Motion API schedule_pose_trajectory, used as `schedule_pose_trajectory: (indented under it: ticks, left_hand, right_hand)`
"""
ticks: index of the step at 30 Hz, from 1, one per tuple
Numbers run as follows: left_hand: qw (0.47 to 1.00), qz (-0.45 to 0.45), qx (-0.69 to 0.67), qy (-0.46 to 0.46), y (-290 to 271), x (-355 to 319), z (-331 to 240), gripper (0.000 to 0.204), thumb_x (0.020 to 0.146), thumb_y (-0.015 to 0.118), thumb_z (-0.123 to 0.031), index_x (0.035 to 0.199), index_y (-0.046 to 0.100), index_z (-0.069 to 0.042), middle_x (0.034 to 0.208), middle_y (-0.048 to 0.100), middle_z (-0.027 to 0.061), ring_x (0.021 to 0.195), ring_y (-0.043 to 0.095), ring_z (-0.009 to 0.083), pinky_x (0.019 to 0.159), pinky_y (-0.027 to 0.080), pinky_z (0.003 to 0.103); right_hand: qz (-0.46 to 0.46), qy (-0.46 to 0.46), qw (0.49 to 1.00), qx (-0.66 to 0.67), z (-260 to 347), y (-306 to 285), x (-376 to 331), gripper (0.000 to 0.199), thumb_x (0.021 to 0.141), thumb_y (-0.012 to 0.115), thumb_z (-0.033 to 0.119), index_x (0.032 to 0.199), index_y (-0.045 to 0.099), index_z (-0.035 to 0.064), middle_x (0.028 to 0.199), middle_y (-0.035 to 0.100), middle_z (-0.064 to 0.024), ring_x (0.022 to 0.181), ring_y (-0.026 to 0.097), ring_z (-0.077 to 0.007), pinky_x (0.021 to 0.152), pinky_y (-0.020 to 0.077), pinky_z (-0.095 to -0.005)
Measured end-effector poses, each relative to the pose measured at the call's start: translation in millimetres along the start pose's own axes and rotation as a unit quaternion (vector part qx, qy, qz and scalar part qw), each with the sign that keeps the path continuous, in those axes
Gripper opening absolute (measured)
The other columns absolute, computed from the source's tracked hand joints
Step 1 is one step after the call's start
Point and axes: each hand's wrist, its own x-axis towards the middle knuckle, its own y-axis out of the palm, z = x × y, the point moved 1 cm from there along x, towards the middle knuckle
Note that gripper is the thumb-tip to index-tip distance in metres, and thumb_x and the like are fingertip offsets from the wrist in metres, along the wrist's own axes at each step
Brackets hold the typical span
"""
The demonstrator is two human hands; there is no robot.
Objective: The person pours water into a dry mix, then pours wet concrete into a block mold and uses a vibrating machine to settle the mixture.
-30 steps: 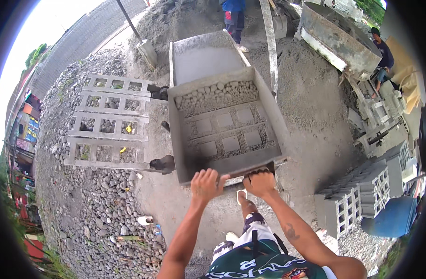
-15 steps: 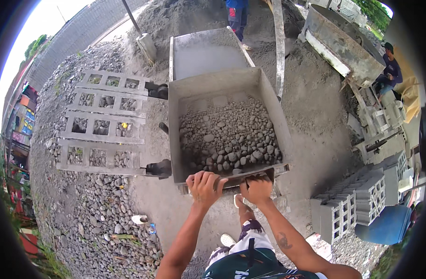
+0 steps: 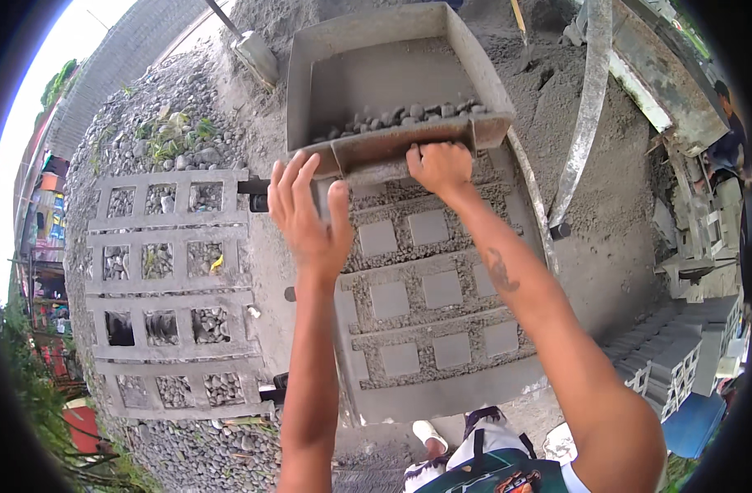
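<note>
A grey box with raised walls (image 3: 484, 70) is at the far side, with rounded stones (image 3: 409, 117) gathered along its near wall. My right hand (image 3: 443, 168) is closed on the box's near edge. My left hand (image 3: 312, 226) is open, its fingers spread beside the near left corner; contact with the box is unclear. Nearer to me lies a concrete-block mould (image 3: 441, 400), its square plates (image 3: 440, 290) showing in rows. Small gravel (image 3: 367, 260) fills the gaps between them. The near right part of the mould is partly hidden by my right forearm.
Slatted grey frames (image 3: 172, 307) lie over stones on the left. A curved metal bar (image 3: 585, 111) rises at the right. Stacked hollow blocks (image 3: 671, 337) and a blue container (image 3: 694, 423) stand at the lower right. Another person (image 3: 727, 140) is at the right edge.
The box has moved away from me, uncovering the mould. The stones are now bunched at its near wall. My left hand has come off its edge and opened; my right arm has stretched forward.
</note>
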Motion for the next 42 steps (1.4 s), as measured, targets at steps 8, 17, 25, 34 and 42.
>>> schedule_pose_trajectory:
  ticks: [8,17,25,34,42]
  left_hand:
    - [0.937,0.051,0.235,-0.252,-289,-227,-31,0.046,0.116,0.036,-0.035,0.123,0.062,0.003,0.131,0.059,0.0217,0.136,0.053,0.04,0.112,0.043,0.054]
    - [0.792,-0.221,-0.142,-0.552,-515,-199,170,0.101,0.096,0.061,-0.072,0.17,0.026,-0.012,0.173,0.028,0.0137,0.151,0.04,0.0334,0.12,0.031,0.049]
    - [0.806,-0.3,-0.245,-0.447,-468,-152,174,0.086,0.095,0.07,-0.059,0.158,0.048,-0.005,0.151,0.047,0.0142,0.133,0.051,0.0304,0.106,0.048,0.05]
    - [0.911,-0.142,-0.288,-0.259,-319,-135,-209,0.054,0.103,0.059,-0.026,0.145,0.042,0.004,0.131,0.048,0.0142,0.125,0.046,0.0244,0.11,0.037,0.041]
    - [0.884,0.388,-0.247,0.086,-119,-147,-286,0.089,0.095,0.071,-0.052,0.152,0.039,0.008,0.156,0.042,0.0314,0.153,0.033,0.0468,0.127,0.026,0.056]
  right_hand:
    - [0.067,0.032,0.996,-0.051,-11,47,160,0.049,0.102,0.05,0.041,0.085,0.081,0.0064,0.097,0.077,-0.0194,0.101,0.072,-0.0359,0.097,0.0509,-0.053]
    - [0.165,-0.058,0.947,0.27,138,-125,-292,0.035,0.092,0.068,0.028,0.118,0.077,0.0065,0.154,0.051,-0.0204,0.149,0.042,-0.0406,0.124,0.0296,-0.055]
    - [0.068,0.197,0.978,-0.032,-112,-412,-496,0.024,0.09,0.072,0.024,0.105,0.077,0.0055,0.135,0.063,-0.0189,0.129,0.056,-0.0412,0.107,0.0447,-0.0538]
    - [-0.067,0.528,0.777,-0.336,-265,-641,-693,0.029,0.086,0.07,0.025,0.1,0.078,0.0013,0.106,0.073,-0.0224,0.1,0.069,-0.0449,0.088,0.0542,-0.0555]
    - [-0.076,0.408,0.884,-0.215,-168,-528,-687,0.013,0.08,0.073,0.01,0.089,0.077,0.0017,0.095,0.071,-0.0179,0.103,0.067,-0.037,0.098,0.05,-0.047]
